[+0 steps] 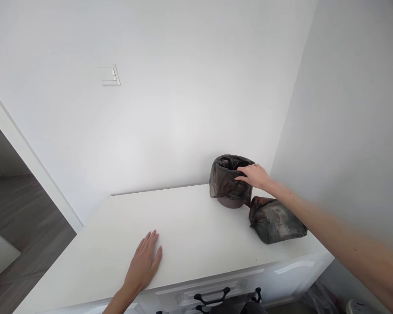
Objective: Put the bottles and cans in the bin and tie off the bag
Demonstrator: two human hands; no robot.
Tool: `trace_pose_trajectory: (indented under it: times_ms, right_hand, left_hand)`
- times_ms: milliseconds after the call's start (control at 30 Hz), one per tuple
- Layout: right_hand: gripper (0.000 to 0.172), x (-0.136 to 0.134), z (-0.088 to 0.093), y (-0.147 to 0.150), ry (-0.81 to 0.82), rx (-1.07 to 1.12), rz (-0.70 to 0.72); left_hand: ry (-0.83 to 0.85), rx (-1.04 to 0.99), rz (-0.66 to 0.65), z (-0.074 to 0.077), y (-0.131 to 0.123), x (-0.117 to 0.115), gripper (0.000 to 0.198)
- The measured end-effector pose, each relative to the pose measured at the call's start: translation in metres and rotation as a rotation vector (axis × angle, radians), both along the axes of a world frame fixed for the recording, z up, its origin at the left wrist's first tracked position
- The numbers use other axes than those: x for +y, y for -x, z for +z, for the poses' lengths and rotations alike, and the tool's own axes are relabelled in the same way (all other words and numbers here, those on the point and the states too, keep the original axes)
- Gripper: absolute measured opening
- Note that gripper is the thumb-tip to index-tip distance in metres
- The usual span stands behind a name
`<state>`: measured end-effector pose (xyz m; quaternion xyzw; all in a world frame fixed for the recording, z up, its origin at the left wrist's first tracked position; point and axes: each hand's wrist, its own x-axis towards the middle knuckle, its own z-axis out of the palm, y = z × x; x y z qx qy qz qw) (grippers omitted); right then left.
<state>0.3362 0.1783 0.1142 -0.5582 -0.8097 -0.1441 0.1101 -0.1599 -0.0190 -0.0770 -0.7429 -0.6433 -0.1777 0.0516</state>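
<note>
My left hand (143, 264) lies flat on the white top of the dresser (183, 235), its fingers stretched out and nothing in them. At the back right, near the wall, stands a small round bin (231, 203) with a black garbage bag (229, 183) folded over its rim. My right hand (253, 174) is at the right side of that rim, fingers over the edge and thumb outside, pinching the garbage bag. The inside of the bin is dark, and its contents are hidden. Beside it, under my right forearm, lies a filled dark plastic bag (278, 220).
A light switch (110, 75) is on the wall behind. Black handles (212, 296) stick out from the dresser's drawers. To the left, a doorway opens onto a dark wood floor (22, 218). The right wall closes off that side.
</note>
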Motion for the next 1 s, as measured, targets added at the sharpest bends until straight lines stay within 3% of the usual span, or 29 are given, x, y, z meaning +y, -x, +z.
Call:
trace_pose_trajectory:
  times_ms: [267,433,500,567,633,733,800,867,933,1000]
  right_hand:
    - [0.032,0.002,-0.01,-0.033,-0.036,0.013,-0.218]
    - [0.034,-0.012,-0.008,-0.029,-0.1,0.04,-0.284]
    - [0.038,-0.027,-0.008,-0.018,-0.189,0.087,-0.226]
    - [0.036,-0.05,-0.016,0.0,-0.279,0.179,-0.047]
    - [0.032,-0.078,-0.036,0.019,-0.252,0.269,0.209]
    - [0.03,-0.12,-0.09,0.043,0.0,0.363,0.482]
    - [0.035,-0.14,-0.134,0.052,0.157,0.437,0.498]
    - [0.046,-0.151,-0.173,0.056,0.263,0.486,0.416]
    - [0.056,-0.153,-0.201,0.056,0.319,0.492,0.339]
    - [0.061,-0.151,-0.215,0.056,0.33,0.462,0.316]
  left_hand:
    - [0.003,0.019,0.016,0.002,-0.001,-0.001,0.056]
    - [0.04,0.021,0.024,0.007,-0.004,-0.002,0.059]
    - [0.031,0.023,0.02,0.008,-0.003,-0.001,0.059]
    - [0.025,0.026,0.018,0.008,-0.003,-0.001,0.058]
    - [0.022,0.033,0.018,0.008,-0.003,0.0,0.058]
    - [0.03,0.049,0.026,0.009,-0.005,-0.001,0.059]
    - [0.048,0.065,0.037,0.01,-0.008,-0.001,0.062]
    - [0.065,0.084,0.051,0.009,-0.01,-0.002,0.064]
    - [0.074,0.102,0.065,0.007,-0.011,-0.002,0.065]
    - [0.076,0.11,0.078,0.005,-0.011,-0.002,0.066]
